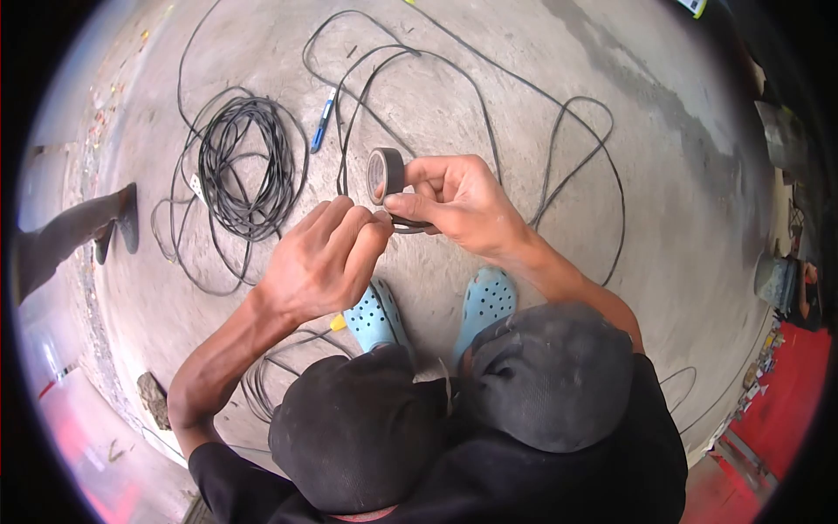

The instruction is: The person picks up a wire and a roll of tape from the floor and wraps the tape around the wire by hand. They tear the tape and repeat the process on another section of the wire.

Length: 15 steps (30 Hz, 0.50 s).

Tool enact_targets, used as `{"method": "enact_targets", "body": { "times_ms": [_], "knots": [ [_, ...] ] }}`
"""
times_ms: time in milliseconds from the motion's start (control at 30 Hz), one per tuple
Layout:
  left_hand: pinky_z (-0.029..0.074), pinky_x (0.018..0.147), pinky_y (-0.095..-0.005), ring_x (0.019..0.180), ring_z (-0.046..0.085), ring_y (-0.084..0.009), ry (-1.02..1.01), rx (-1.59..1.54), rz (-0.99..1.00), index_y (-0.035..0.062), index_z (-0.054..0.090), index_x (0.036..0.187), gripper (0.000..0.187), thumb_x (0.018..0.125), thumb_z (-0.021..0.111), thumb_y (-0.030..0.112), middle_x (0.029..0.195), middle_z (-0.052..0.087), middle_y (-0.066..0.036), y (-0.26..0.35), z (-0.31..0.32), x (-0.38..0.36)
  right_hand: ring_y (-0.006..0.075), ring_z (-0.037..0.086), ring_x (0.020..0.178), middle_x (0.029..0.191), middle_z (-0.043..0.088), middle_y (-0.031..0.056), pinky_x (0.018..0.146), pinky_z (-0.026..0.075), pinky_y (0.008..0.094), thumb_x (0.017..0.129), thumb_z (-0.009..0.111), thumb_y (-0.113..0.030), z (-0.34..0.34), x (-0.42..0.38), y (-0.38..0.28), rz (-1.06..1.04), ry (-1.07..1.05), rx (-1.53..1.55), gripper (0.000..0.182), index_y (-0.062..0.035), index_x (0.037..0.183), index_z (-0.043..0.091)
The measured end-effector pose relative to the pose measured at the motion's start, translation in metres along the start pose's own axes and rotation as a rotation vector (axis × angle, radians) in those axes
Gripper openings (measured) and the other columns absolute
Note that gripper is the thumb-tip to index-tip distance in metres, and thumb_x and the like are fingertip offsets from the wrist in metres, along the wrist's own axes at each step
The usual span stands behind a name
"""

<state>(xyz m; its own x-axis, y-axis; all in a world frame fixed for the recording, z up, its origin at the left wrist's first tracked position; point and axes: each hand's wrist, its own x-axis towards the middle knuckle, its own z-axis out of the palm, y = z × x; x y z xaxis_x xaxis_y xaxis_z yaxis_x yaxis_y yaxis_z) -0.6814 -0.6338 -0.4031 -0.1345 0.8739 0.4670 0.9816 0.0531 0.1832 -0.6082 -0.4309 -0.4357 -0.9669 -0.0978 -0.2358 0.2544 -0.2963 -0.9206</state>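
Note:
Over the floor, my left hand (pixel 327 258) has its fingers closed around the black cable (pixel 410 224), mostly hiding the held part. My right hand (pixel 467 210) meets it from the right, with its thumb tip by my left fingertips. A roll of black electrical tape (pixel 395 170) stands on edge at my right fingers, which are curled against it. The cable passes under the right thumb and bends there. Exactly how the tape meets the cable is covered by the fingers.
A coiled black cable (pixel 246 166) lies at the left, near a blue utility knife (pixel 323 122). Loose cable loops (pixel 559 100) cross the concrete floor (pixel 524 52). Light-blue clogs (pixel 375 316) are below my hands. Another person's leg (pixel 74 227) shows at far left.

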Motion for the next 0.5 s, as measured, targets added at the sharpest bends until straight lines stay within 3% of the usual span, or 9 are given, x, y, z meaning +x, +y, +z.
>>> {"method": "enact_targets", "body": {
  "times_ms": [67,133,233,400,500],
  "knots": [
    [0.045,0.054,-0.0318,0.062,0.054,-0.0187,-0.021,0.072,0.033,-0.0031,0.060,0.090,0.017,0.075,0.069,-0.006,0.074,0.052,-0.007,0.000,-0.004,-0.002,0.0003,0.047,0.055,0.065,0.061,-0.0025,0.046,0.032,0.0195,0.090,0.078,-0.011,0.002,0.005,0.004,0.070,-0.014,0.156,0.021,0.0058,0.102,0.072],
    [0.044,0.052,-0.0298,0.061,0.052,-0.0165,-0.001,0.124,0.092,-0.0039,0.061,0.089,0.016,0.075,0.070,-0.002,0.072,0.049,-0.004,-0.003,-0.005,0.000,0.0012,0.049,0.055,0.069,0.064,-0.0006,0.047,0.034,0.0184,0.092,0.076,-0.012,0.001,0.006,-0.008,0.192,-0.029,0.121,0.020,0.0049,0.102,0.072],
    [0.041,0.050,-0.0282,0.060,0.050,-0.0156,-0.006,0.169,0.163,-0.0061,0.063,0.094,0.020,0.075,0.071,-0.001,0.071,0.047,-0.003,-0.008,-0.007,0.000,0.0025,0.050,0.052,0.072,0.065,0.0014,0.044,0.034,0.0173,0.093,0.076,-0.014,-0.008,0.010,-0.011,0.289,-0.128,0.144,0.022,0.0059,0.102,0.071],
    [0.038,0.048,-0.0265,0.057,0.044,-0.0119,-0.067,0.215,0.154,-0.0090,0.067,0.118,0.045,0.074,0.073,-0.002,0.068,0.041,0.001,-0.007,-0.003,-0.004,0.0017,0.047,0.047,0.071,0.064,0.0004,0.040,0.030,0.0175,0.091,0.078,-0.016,-0.009,0.013,-0.013,0.390,-0.090,0.100,0.025,0.0052,0.103,0.073],
    [0.039,0.048,-0.0272,0.056,0.044,-0.0126,-0.060,0.198,0.122,-0.0082,0.066,0.118,0.044,0.074,0.072,-0.004,0.066,0.040,0.000,-0.006,0.001,-0.007,0.0014,0.046,0.046,0.068,0.063,-0.0006,0.039,0.030,0.0176,0.092,0.078,-0.019,-0.011,0.017,-0.015,0.407,-0.104,0.016,0.025,0.0035,0.101,0.074]
  ]
}}
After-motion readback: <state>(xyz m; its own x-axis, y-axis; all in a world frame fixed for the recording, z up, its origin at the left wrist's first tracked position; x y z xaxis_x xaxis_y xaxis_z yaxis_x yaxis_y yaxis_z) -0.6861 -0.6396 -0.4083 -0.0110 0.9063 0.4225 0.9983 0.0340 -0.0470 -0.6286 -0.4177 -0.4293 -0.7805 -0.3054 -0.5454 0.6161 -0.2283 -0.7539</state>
